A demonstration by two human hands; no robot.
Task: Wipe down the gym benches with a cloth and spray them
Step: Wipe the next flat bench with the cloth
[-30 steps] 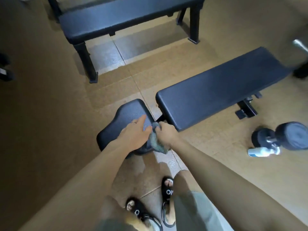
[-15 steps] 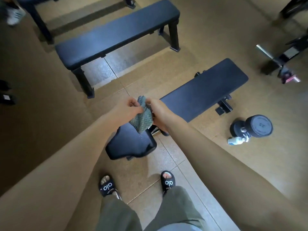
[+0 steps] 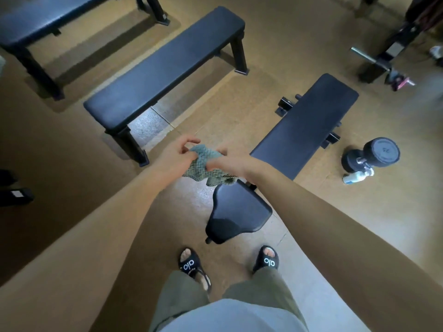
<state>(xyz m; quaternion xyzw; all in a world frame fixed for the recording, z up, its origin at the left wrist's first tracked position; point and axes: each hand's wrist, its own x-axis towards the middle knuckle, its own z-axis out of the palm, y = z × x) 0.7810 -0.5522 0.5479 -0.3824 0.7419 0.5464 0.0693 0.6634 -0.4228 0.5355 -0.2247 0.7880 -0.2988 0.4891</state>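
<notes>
**Both hands on cloth, held in the air above the adjustable bench**

Left hand (image 3: 176, 155) and right hand (image 3: 226, 161) each hold the green-grey cloth (image 3: 203, 166) between them. Left: fingers curled, pinching the cloth's upper left edge, index finger loosely raised. Right: fingers curled round the cloth's right side, thumb on top. Cloth is bunched, lower edge hanging free below both hands, clear of any pad.

Relative to the hands:
- Adjustable bench seat pad (image 3: 238, 214): directly below and slightly toward the person, under the right forearm. Not touched.
- Adjustable bench back pad (image 3: 304, 125): just right of the right hand, running away up and to the right.
- Flat bench (image 3: 165, 65): beyond the left hand, its near leg close to the left of it.
- Second flat bench (image 3: 31, 22): well beyond and left, partly out of frame.
- Spray bottle (image 3: 354, 177): on the floor well right of the right hand, lying touching a dumbbell (image 3: 371, 155).
- Weight rack base with bar (image 3: 383, 58): far right, top corner.

Person stands in black slides (image 3: 191, 265), feet either side of the seat pad's near end.
</notes>
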